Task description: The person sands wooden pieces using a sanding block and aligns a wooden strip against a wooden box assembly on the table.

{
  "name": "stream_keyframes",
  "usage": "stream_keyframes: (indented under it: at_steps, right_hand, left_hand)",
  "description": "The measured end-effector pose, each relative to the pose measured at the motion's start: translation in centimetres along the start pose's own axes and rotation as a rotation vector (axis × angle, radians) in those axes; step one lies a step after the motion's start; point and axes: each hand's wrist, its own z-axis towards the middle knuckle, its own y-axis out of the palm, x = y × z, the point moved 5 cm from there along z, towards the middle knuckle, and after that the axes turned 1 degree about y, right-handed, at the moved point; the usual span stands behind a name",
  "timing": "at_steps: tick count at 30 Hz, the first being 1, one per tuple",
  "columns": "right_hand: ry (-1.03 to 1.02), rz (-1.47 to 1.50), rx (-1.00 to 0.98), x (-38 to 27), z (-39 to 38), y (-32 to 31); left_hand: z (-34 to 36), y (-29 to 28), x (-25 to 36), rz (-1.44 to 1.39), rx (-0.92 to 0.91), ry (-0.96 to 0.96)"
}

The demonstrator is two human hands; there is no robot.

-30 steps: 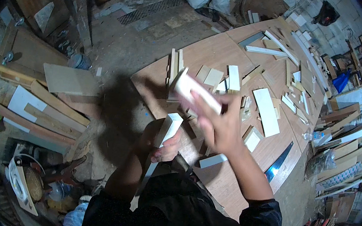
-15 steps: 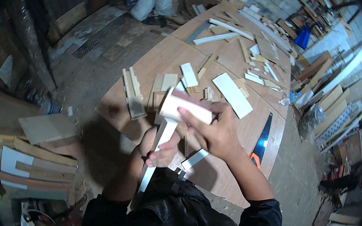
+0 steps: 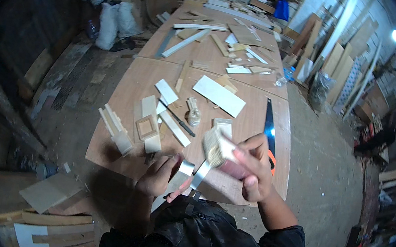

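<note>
Left hand [image 3: 157, 176] grasps a white wooden strip [image 3: 182, 169], held on a slant close to the torso, fingers wrapped over its lower part. Right hand [image 3: 257, 168] grips a pale wooden block [image 3: 216, 145], raised to the right of the strip and apart from it; near end looks ridged, underside reddish, detail lost to motion blur.

Between the hands, lower down: a short white piece [image 3: 200, 175] at the near edge of the counter [image 3: 129, 81]. Just beyond the right hand, a handsaw [image 3: 269, 124], blade pointing away, orange handle nearest. Ahead of the left hand, a small square wooden frame [image 3: 147, 127]; farther left of it, grooved wooden strips [image 3: 116, 129]. Ahead of both hands, a slim dark tool [image 3: 177, 119] and, beyond it, a white rectangular board [image 3: 219, 95].
</note>
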Motion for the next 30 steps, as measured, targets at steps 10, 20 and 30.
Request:
stream_keyframes:
  at_steps: [10,20,30]
  right_hand:
    - [0.097,-0.368,-0.014,-0.4,-2.3,-4.2]
    - [0.078,-0.360,0.052,-2.0,-6.0,-5.8]
    - [0.249,-0.417,0.164,3.8,-9.4,-8.7]
  left_hand:
    - [5.8,1.2,-1.4,0.388,0.105,0.087]
    - [11.6,3.5,-4.0,0.335,-0.037,0.011]
    - [12.7,3.7,-6.2,0.353,-0.054,-0.147]
